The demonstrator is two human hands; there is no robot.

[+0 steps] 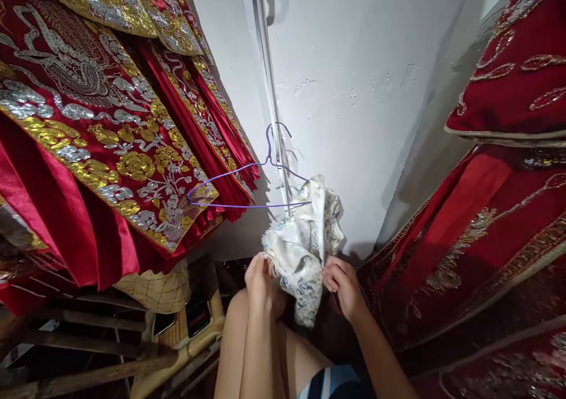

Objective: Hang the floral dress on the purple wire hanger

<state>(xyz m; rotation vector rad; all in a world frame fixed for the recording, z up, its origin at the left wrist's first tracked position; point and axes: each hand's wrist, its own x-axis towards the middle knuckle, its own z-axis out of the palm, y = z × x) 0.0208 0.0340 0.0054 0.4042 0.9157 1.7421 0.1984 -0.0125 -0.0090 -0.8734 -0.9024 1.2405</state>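
Nearest me are two bare legs [241,343] and one pair of striped shorts [325,381], the person's own, with two forearms reaching out above them. Two hands work at one piece of cloth. The left hand [258,274] has its fingers curled in, pinching the near left edge; the right hand [339,278] is bent closed too, thumb and fingers nipping the near right edge. That single white patterned garment [300,240], crumpled, hangs between them, its lower end drooping by the knees.

Off to the left stands one piece of bamboo furniture [190,350], with one beige quilted thing [154,290] beside it.

Just beyond the hands there's one purple hanger [247,206]: its left end is bare, its right end goes in at the garment's top. I can't tell whether its hook catches anything.

Red embroidered clothes [132,128] flank the left side and more red beaded clothing [477,210] the right; they overlap too much to count. Farthest back, one narrow metal strip [265,63] runs up one pale wall [354,45].
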